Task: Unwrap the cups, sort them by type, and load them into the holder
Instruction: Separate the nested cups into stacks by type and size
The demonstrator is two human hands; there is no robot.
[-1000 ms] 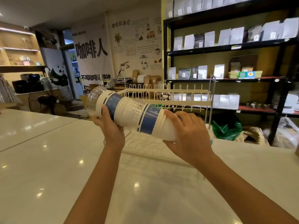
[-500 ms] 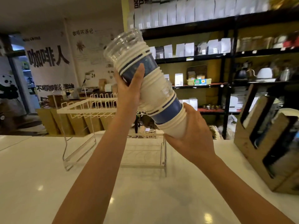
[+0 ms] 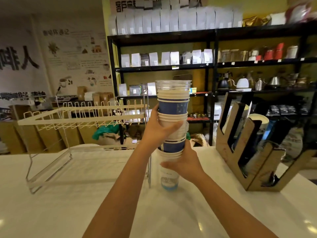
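A tall stack of nested cups stands upright at the centre, its base on or just above the white counter. It mixes white paper cups, blue-banded paper cups and clear plastic cups, with a clear one on top. My left hand grips the stack around its middle. My right hand grips it lower down, near the bottom cups. The wooden cup holder stands to the right on the counter, with cups lying in its slanted slots.
A white wire dish rack stands on the counter to the left, its right post close beside the stack. Black shelves with white bags and kettles fill the background. Brown cartons sit behind the counter.
The stack swung from lying sideways, through a tilt, to upright and came down toward the counter. Both hands kept their grip. The view turned right, bringing the wooden holder into sight.
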